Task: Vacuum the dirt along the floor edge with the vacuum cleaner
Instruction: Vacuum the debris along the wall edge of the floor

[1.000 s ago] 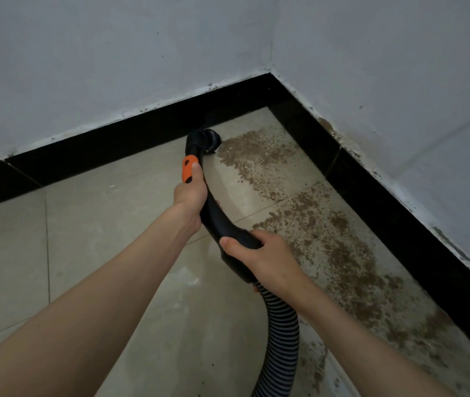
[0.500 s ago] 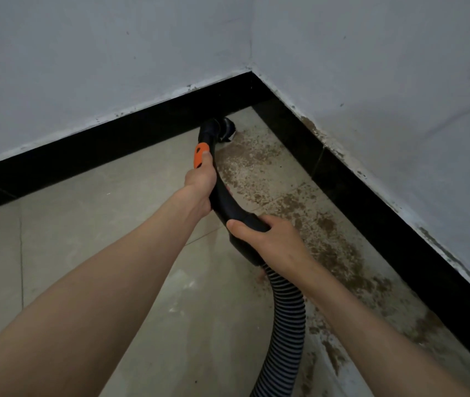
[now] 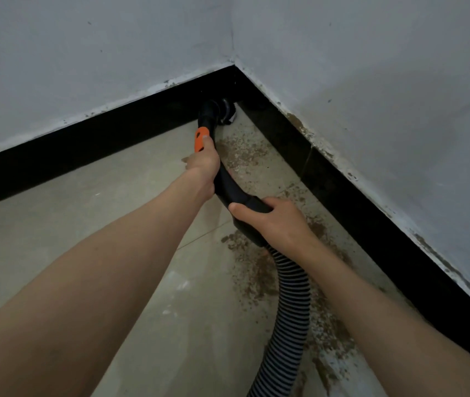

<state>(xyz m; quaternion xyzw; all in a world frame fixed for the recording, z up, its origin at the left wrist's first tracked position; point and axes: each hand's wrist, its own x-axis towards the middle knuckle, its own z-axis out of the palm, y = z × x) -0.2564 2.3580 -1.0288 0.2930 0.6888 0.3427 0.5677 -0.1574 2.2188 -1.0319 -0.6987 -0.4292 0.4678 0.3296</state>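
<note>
1. Head view, nearest: two bare forearms reach forward from the bottom edge over a pale tiled floor [image 3: 79, 224].
2. Ribbed grey-black vacuum hose [image 3: 288, 316] rises from the bottom edge between the forearms and joins a curved black handle tube [image 3: 228, 187].
3. Right hand [image 3: 274, 222] grasps the lower, thicker end of the handle tube, fingers wrapped over it, thumb along the near side.
4. Left hand [image 3: 203, 164] grasps the tube farther up; one finger lies on the orange slider [image 3: 199, 138].
5. Brown dirt [image 3: 259, 270] lies in a scattered band along the right-hand floor edge, under and beside the hose; a thinner patch lies just right of the left hand.
6. Vacuum nozzle [image 3: 226, 113] sits down in the corner of the room, touching or just beside the black skirting [image 3: 85, 144]; contact cannot be told.
7. Black skirting runs along both walls and meets at the corner.
8. White walls [image 3: 371, 67] above it; chipped, stained paint along the skirting's top edge, heavier on the right.
</note>
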